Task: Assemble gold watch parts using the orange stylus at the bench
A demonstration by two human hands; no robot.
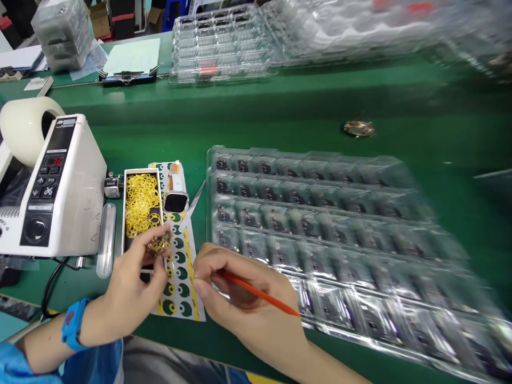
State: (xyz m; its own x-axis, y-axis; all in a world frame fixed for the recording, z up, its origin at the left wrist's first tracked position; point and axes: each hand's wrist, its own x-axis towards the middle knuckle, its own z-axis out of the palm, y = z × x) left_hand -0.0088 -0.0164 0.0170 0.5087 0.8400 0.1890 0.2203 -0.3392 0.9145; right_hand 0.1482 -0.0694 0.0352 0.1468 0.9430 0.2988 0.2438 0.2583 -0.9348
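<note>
My left hand [138, 280] is closed, pinching a small gold-coloured metal part [160, 244] between thumb and forefinger, over the lower end of a white box [124, 213] of yellow rings [142, 202]. My right hand [248, 298] is closed around a thin orange stick [260, 294] that slants down to the right across the palm. Its thumb and forefinger press together at the right edge of a sticker sheet [187, 288]; whatever is between those tips is hidden. On the sheet's upper part lies a smartwatch-like object [176, 200] with an orange-brown band, beside a thin pale strip [194, 205].
A large clear tray [210, 213] with dark parts in its pockets lies to the right. At left stands a white tape dispenser [86, 186]. Another gold-coloured part [359, 128] sits farther back. More clear trays [224, 48] and a clipboard [134, 58] are along the back.
</note>
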